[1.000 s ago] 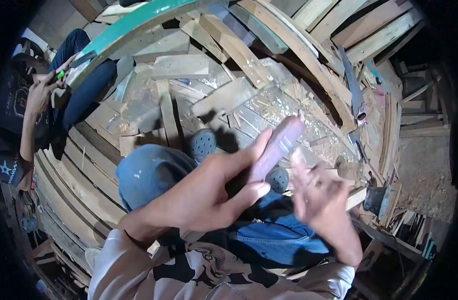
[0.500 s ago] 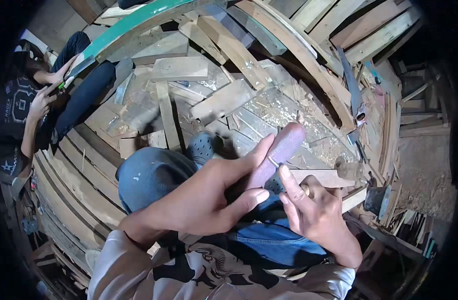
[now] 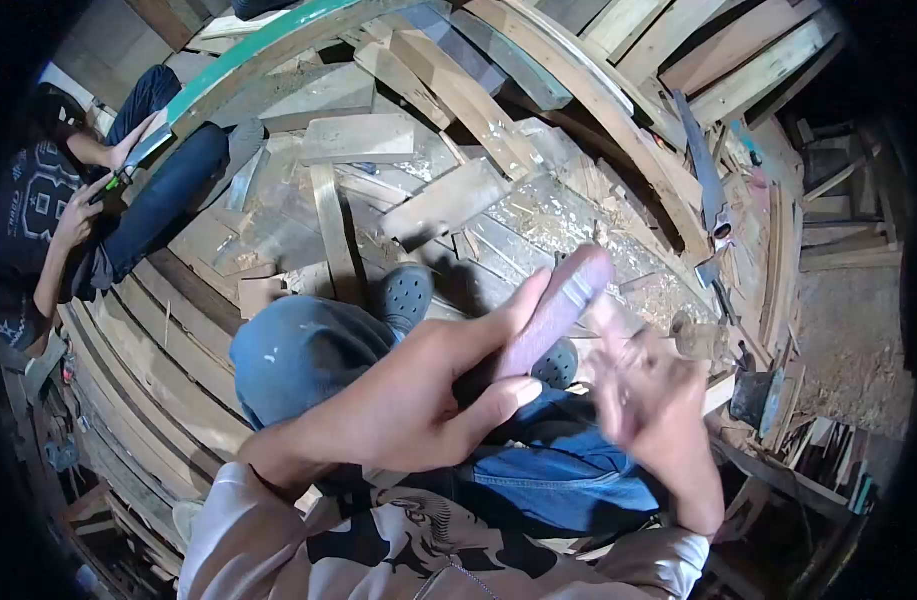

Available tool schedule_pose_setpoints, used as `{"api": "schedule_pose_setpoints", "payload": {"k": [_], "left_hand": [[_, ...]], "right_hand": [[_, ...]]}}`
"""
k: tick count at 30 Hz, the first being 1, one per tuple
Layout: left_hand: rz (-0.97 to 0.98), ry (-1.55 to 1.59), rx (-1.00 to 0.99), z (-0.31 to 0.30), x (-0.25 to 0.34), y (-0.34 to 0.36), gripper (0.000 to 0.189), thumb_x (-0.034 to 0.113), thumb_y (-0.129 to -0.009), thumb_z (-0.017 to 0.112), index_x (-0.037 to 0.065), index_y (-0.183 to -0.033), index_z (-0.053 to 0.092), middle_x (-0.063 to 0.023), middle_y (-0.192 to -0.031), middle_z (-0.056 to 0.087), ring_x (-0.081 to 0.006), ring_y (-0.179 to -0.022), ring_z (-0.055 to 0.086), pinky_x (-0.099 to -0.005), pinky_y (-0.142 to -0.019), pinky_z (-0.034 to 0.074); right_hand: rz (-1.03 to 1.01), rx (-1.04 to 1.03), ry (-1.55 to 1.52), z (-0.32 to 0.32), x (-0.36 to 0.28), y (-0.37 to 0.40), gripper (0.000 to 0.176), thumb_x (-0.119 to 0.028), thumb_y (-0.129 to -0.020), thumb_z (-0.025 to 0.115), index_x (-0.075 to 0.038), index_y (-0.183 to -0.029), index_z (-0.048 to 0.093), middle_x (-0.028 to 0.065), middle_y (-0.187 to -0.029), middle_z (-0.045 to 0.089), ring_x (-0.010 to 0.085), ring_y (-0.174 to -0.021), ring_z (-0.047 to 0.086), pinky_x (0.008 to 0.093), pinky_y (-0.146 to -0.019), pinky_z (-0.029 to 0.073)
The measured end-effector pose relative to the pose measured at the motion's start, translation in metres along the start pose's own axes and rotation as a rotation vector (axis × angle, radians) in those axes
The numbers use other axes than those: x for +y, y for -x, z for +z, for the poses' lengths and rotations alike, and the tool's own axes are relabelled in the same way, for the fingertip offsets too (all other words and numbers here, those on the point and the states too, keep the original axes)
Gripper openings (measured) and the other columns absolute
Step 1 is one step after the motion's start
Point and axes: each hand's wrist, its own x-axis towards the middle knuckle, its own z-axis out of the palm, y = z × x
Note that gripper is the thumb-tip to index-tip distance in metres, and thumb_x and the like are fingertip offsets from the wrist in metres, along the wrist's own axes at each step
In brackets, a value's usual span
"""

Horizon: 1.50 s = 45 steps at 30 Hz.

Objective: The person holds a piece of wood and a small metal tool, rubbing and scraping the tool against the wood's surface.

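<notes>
A purplish, rounded oblong piece [image 3: 558, 308] is gripped in my left hand [image 3: 433, 385], its thumb and fingers on either side. A small shiny metallic mark or part shows near the upper end of the piece. To the right of it is my right hand [image 3: 653, 390], smeared by motion, with its fingers beside the upper end. Whether the right hand holds anything cannot be made out. Both hands are above my knees in blue jeans [image 3: 558, 470].
A person [image 3: 48, 200] sits at the left, holding a tool against a green-edged curved beam [image 3: 243, 62]. Wood blocks [image 3: 358, 139] and scraps lie on the floor ahead. A handsaw [image 3: 700, 165] rests at the right, near a curved plank [image 3: 618, 120].
My right hand has moved up and right, off the middle of the purplish piece. My left hand has stayed nearly still. The other person's hands have shifted slightly.
</notes>
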Motion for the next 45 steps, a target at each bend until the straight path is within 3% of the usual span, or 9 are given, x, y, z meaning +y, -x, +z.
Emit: {"api": "schedule_pose_setpoints", "payload": {"k": [3, 5, 7, 13, 17, 20, 25, 39, 45], "left_hand": [[0.067, -0.036, -0.071, -0.003, 0.013, 0.005, 0.071, 0.008, -0.091, 0.067, -0.007, -0.150, 0.029, -0.0117, -0.098, 0.067, -0.0150, -0.091, 0.061, -0.0289, -0.090, 0.044], [0.140, 0.026, -0.038, -0.003, 0.015, 0.006, 0.073, 0.010, -0.090, 0.069, -0.007, -0.149, 0.030, -0.0113, -0.094, 0.067, -0.0156, -0.088, 0.062, -0.0281, -0.088, 0.044], [0.123, 0.054, 0.031, -0.001, 0.011, 0.006, 0.074, 0.013, -0.090, 0.070, -0.007, -0.150, 0.031, -0.0108, -0.094, 0.067, -0.0152, -0.088, 0.062, -0.0278, -0.088, 0.044], [0.114, -0.029, 0.068, -0.002, 0.006, 0.003, 0.067, 0.018, -0.095, 0.063, -0.005, -0.150, 0.030, -0.0135, -0.104, 0.066, -0.0144, -0.091, 0.061, -0.0278, -0.088, 0.044], [0.247, -0.043, 0.083, 0.004, -0.004, -0.004, 0.042, 0.020, -0.097, 0.060, -0.004, -0.129, 0.047, -0.0162, -0.074, 0.058, -0.0202, -0.062, 0.060, -0.0341, -0.060, 0.047], [-0.027, 0.000, 0.015, 0.006, 0.006, -0.002, 0.028, 0.019, -0.098, 0.059, -0.002, -0.114, 0.049, -0.0143, -0.066, 0.055, -0.0222, -0.055, 0.059, -0.0352, -0.054, 0.044], [0.212, -0.091, 0.126, 0.017, -0.012, -0.011, 0.023, 0.015, -0.098, 0.057, -0.002, -0.112, 0.049, -0.0141, -0.060, 0.054, -0.0255, -0.053, 0.060, -0.0355, -0.050, 0.042], [0.147, -0.179, 0.161, 0.020, -0.015, -0.014, 0.028, 0.015, -0.095, 0.062, -0.004, -0.109, 0.048, -0.0181, -0.059, 0.053, -0.0338, -0.049, 0.054, -0.0392, -0.049, 0.040], [0.111, -0.037, 0.157, 0.022, -0.015, -0.011, 0.027, 0.019, -0.098, 0.060, -0.002, -0.112, 0.052, -0.0078, -0.058, 0.053, -0.0094, -0.052, 0.051, -0.0309, -0.048, 0.037]], "right_hand": [[-0.112, -0.164, 0.169, 0.014, 0.018, 0.012, 0.052, -0.021, -0.084, 0.069, -0.019, -0.135, 0.061, 0.0122, -0.071, 0.058, 0.0168, -0.045, 0.054, 0.0328, -0.040, 0.044], [-0.090, -0.337, -0.009, 0.009, -0.014, 0.010, 0.020, -0.013, -0.076, 0.073, -0.008, -0.095, 0.072, 0.0120, -0.075, 0.061, 0.0272, -0.072, 0.061, 0.0431, -0.072, 0.049], [0.089, -0.127, 0.104, 0.005, 0.014, 0.004, 0.059, -0.014, -0.081, 0.071, -0.016, -0.138, 0.058, 0.0119, -0.069, 0.056, 0.0203, -0.049, 0.053, 0.0344, -0.044, 0.045], [0.099, 0.208, -0.072, -0.006, 0.006, 0.008, 0.061, -0.003, -0.080, 0.072, -0.005, -0.139, 0.056, 0.0080, -0.068, 0.054, 0.0171, -0.051, 0.049, 0.0329, -0.044, 0.038], [0.031, 0.091, -0.062, -0.008, 0.000, 0.009, 0.061, -0.011, -0.077, 0.076, -0.008, -0.136, 0.060, 0.0061, -0.070, 0.051, 0.0160, -0.051, 0.046, 0.0299, -0.048, 0.039], [-0.048, 0.135, 0.024, -0.006, 0.000, 0.008, 0.061, -0.017, -0.077, 0.077, -0.013, -0.136, 0.061, 0.0040, -0.071, 0.050, 0.0147, -0.053, 0.046, 0.0288, -0.048, 0.036], [0.017, -0.007, 0.180, -0.005, -0.001, 0.009, 0.061, -0.021, -0.078, 0.076, -0.018, -0.137, 0.061, 0.0033, -0.073, 0.053, 0.0122, -0.060, 0.049, 0.0285, -0.046, 0.023], [0.071, -0.014, 0.125, 0.004, -0.004, 0.005, 0.065, -0.027, -0.084, 0.074, -0.024, -0.145, 0.051, 0.0093, -0.076, 0.056, 0.0086, -0.042, 0.042, 0.0275, -0.038, 0.038], [0.081, 0.082, -0.131, 0.005, -0.003, 0.006, 0.084, -0.020, -0.084, 0.075, 0.004, -0.151, 0.031, 0.0189, -0.092, 0.066, 0.0184, -0.049, 0.058, 0.0306, -0.044, 0.048]]}}
